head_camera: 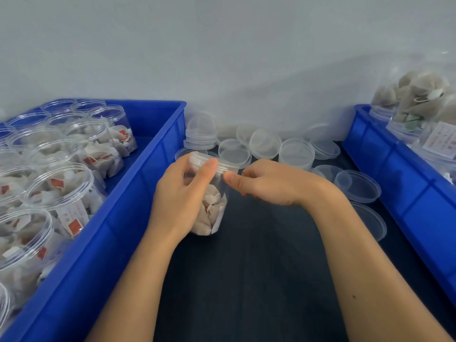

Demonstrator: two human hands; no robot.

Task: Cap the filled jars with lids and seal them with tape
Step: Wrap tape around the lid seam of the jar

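Note:
A clear plastic jar (pixel 212 208) filled with pale tea bags stands tilted on the dark table, between two blue crates. A clear lid (pixel 197 157) sits on its mouth. My left hand (pixel 180 193) grips the jar from the left, its thumb lying across the lid's rim. My right hand (pixel 269 183) is at the lid's right edge, with thumb and curled fingers pinching the rim. No tape shows.
The left blue crate (pixel 138 193) holds several open filled jars (pixel 59 186). Loose clear lids (pixel 265 143) lie stacked and scattered behind and to the right of the jar. The right blue crate (pixel 394 174) holds filled jars (pixel 419 99). A wall stands behind.

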